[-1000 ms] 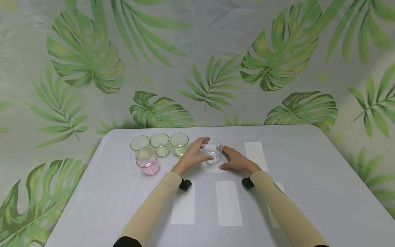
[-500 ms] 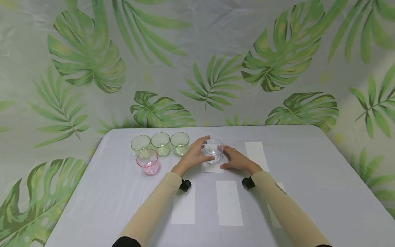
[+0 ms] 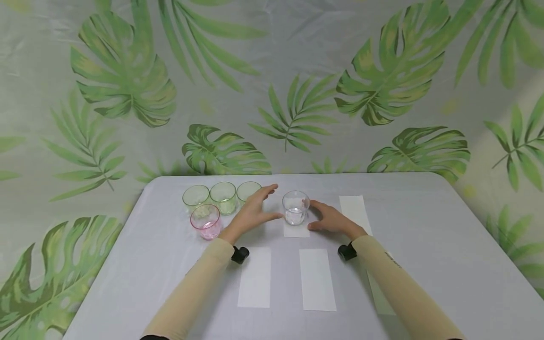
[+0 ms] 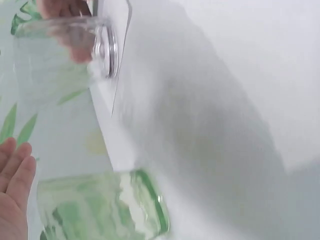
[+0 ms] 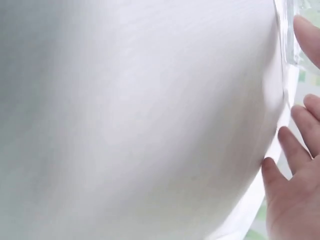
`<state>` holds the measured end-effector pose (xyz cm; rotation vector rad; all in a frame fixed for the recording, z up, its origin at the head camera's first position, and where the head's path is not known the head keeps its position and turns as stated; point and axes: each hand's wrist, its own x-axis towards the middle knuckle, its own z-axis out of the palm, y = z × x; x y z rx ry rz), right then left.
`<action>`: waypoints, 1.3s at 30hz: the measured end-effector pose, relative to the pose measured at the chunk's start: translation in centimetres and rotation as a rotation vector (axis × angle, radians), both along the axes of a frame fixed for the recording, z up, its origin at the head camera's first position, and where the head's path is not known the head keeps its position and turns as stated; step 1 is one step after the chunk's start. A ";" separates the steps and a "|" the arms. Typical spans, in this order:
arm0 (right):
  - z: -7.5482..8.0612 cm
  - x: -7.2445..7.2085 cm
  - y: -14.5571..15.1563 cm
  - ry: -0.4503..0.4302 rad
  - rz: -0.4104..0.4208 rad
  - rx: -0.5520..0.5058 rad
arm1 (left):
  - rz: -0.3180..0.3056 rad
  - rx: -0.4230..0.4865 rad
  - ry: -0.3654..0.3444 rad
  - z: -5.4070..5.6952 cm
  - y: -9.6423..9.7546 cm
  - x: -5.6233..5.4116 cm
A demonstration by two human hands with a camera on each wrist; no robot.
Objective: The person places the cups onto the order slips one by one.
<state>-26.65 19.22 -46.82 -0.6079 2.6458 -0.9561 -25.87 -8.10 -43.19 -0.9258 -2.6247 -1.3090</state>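
Observation:
A clear glass (image 3: 295, 215) stands upright on a white paper strip (image 3: 296, 232) near the back of the table. My left hand (image 3: 250, 211) is off to its left with fingers extended and a visible gap to the glass. In the left wrist view, that hand's fingers (image 4: 20, 182) are straight and hold nothing, with a green-tinted glass (image 4: 105, 207) close by. At the clear glass's right side is my right hand (image 3: 335, 219), fingertips right by its wall. Spread, loosely bent fingers (image 5: 297, 150) of that hand appear in the right wrist view.
Three green-rimmed glasses (image 3: 223, 198) stand in a row at the back left, the rightmost partly behind my left hand. A pink glass (image 3: 206, 223) sits in front of them. Further paper strips lie at front left (image 3: 255, 278), front middle (image 3: 318, 281) and right (image 3: 356, 212).
My left hand has let go of the clear glass and drawn away to the left, now overlapping the rightmost green-rimmed glass. The right hand has shifted slightly right. The clear glass stays on its strip.

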 end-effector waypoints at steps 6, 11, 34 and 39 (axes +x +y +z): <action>0.4 0.2 1.7 0.019 -0.029 -0.043 | 0.070 -0.036 0.047 1.0 -2.5 -0.5; 0.6 0.5 3.9 0.025 -0.072 -0.080 | 0.115 -0.096 -0.017 1.6 -4.5 -1.5; 0.4 1.5 13.0 -0.005 -0.166 -0.020 | 0.076 -0.378 -0.149 2.5 -6.6 -3.9; 0.2 1.5 13.4 -0.032 -0.168 -0.004 | 0.074 -0.392 -0.184 2.5 -6.5 -4.1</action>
